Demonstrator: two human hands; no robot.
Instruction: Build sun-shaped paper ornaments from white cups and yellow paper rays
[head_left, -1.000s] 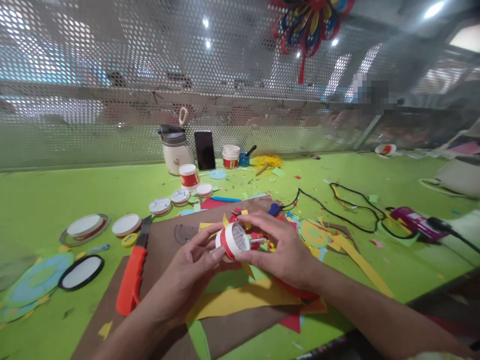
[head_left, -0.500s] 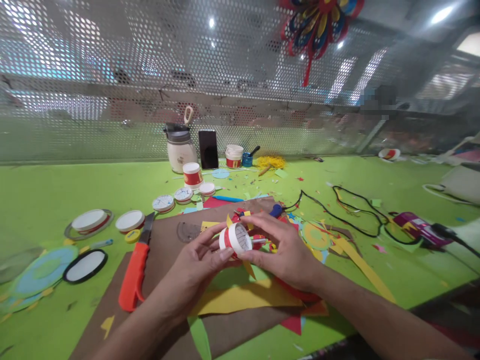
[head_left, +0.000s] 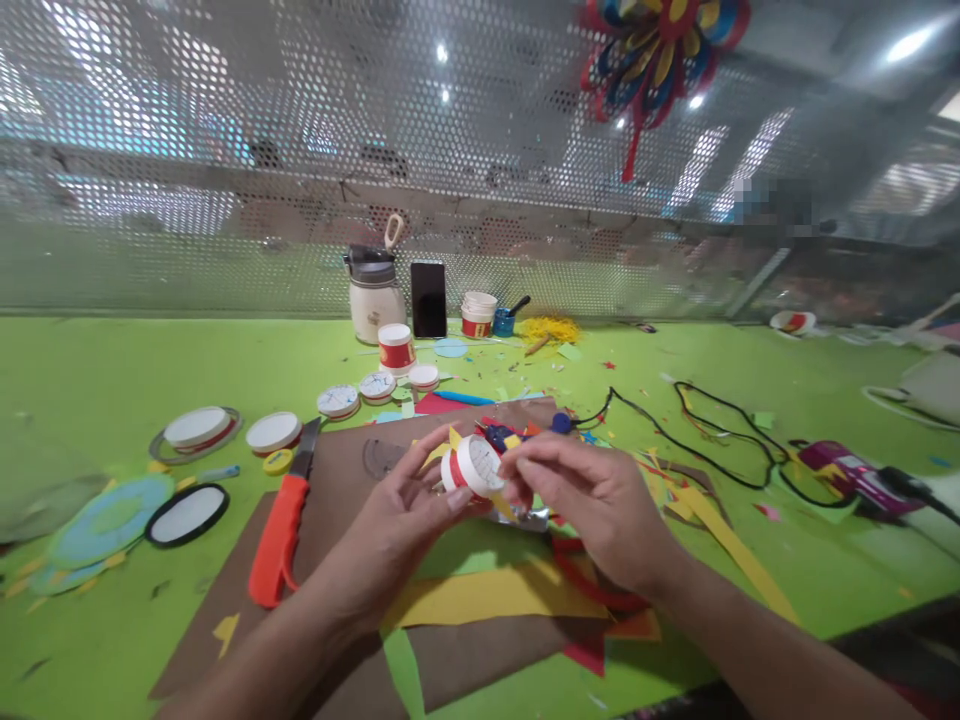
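My left hand (head_left: 405,510) grips a short white-and-red paper cup section (head_left: 474,467) by its side. Crack-like dark lines run over its round face, which is turned toward my right, and yellow paper points stick out around it. My right hand (head_left: 577,490) is beside that face, thumb and fingers pinched together; what they hold, if anything, is too small to make out. Under both hands lie a yellow paper strip (head_left: 495,597) and a brown board (head_left: 330,560). Red scissor-like handles (head_left: 592,580) are partly hidden below my right hand.
An orange-handled knife (head_left: 279,540) lies on the board's left side. White round lids (head_left: 274,432) and a black-rimmed oval (head_left: 187,514) are at left. Behind stand a jug (head_left: 375,305), a phone (head_left: 429,300) and a red-and-white tub (head_left: 396,350). A black cable (head_left: 697,470) reaches a purple device (head_left: 859,478).
My right hand has drawn back from the cup section's edge and its fingers have closed into a pinch. My left hand still holds the section. The whole view has shifted slightly.
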